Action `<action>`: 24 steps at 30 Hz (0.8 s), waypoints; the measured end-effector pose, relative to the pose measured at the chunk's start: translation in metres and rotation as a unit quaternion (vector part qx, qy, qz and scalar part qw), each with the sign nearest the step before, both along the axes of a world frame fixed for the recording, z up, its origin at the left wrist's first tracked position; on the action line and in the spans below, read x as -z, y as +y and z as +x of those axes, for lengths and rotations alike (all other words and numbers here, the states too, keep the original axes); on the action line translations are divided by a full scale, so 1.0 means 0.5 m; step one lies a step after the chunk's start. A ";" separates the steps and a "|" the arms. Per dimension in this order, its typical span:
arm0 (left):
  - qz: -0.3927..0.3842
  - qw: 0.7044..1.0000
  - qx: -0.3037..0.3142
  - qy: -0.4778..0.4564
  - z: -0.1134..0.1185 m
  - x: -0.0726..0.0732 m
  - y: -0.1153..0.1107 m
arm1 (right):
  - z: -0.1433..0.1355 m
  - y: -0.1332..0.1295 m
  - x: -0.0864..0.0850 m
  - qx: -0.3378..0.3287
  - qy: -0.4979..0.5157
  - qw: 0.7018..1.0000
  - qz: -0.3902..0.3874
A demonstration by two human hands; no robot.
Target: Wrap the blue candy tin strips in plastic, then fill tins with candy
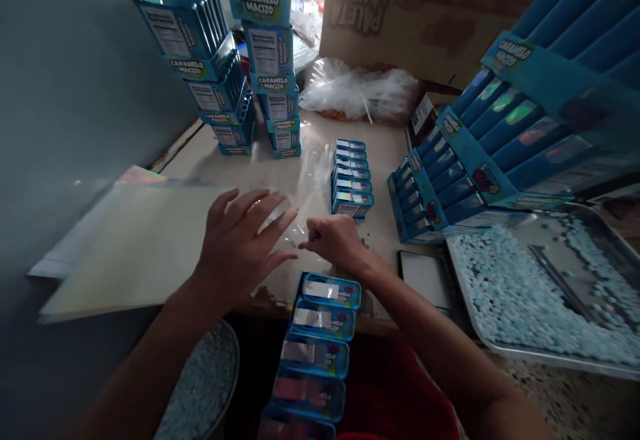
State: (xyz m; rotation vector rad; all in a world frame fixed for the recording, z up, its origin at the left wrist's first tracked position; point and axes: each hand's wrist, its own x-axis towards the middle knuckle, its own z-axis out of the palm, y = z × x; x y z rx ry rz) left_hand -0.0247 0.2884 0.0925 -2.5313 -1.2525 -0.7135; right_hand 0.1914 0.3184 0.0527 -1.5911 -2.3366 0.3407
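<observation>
My left hand [243,240] is spread over the table with its fingers apart, palm down. Just right of it, my right hand [333,240] is closed with the fingers curled in; what they hold, if anything, is hidden. Crinkled clear plastic [314,183] lies behind and between the hands. Below them, nearest me, a row of blue candy tins [327,291] with silvery strips on their edges stands in a tray. Past my right hand sits a second row of blue tins [353,187].
Tall stacks of blue tin displays [275,83] rise at the back left, with another large stack [450,180] at right. A metal tray [500,347] holds pale blue candies. Paper sheets [130,247] lie left; a bucket of candies [205,380] stands below. A cardboard box [425,20] is behind.
</observation>
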 end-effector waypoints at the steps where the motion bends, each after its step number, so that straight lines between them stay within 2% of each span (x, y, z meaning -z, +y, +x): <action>1: -0.023 0.999 0.003 0.049 0.004 -0.005 0.014 | -0.004 -0.001 -0.002 -0.025 -0.017 0.999 0.019; 3: -0.067 0.992 0.009 0.110 0.015 -0.009 0.028 | -0.006 -0.006 0.001 -0.071 -0.040 0.996 0.048; 6: -0.099 0.990 0.016 0.096 0.033 -0.006 0.015 | -0.002 -0.017 0.019 -0.107 -0.062 0.990 0.064; 8: -0.092 0.993 -0.002 0.071 0.043 -0.004 -0.002 | 0.001 -0.020 0.031 -0.114 -0.065 0.990 0.058; 11: -0.096 0.988 -0.052 0.107 0.053 0.000 -0.017 | -0.003 -0.018 0.041 -0.118 -0.062 0.990 0.040; 15: -0.104 0.983 -0.058 0.142 0.048 0.013 -0.013 | -0.023 -0.004 0.030 -0.125 -0.062 0.990 0.017; 17: -0.091 0.983 -0.070 0.146 0.038 0.014 -0.009 | -0.032 0.004 0.008 -0.138 -0.063 0.988 0.014; 19: -0.077 0.983 -0.100 0.135 0.027 0.004 -0.011 | -0.036 0.008 -0.033 -0.157 -0.056 0.986 0.030; 21: -0.037 0.989 -0.118 0.084 0.015 -0.014 -0.021 | -0.033 0.000 -0.092 -0.165 -0.036 0.983 0.067; 24: 0.099 0.987 -0.119 -0.048 0.002 -0.027 -0.050 | -0.014 -0.044 -0.187 -0.156 0.000 0.978 0.137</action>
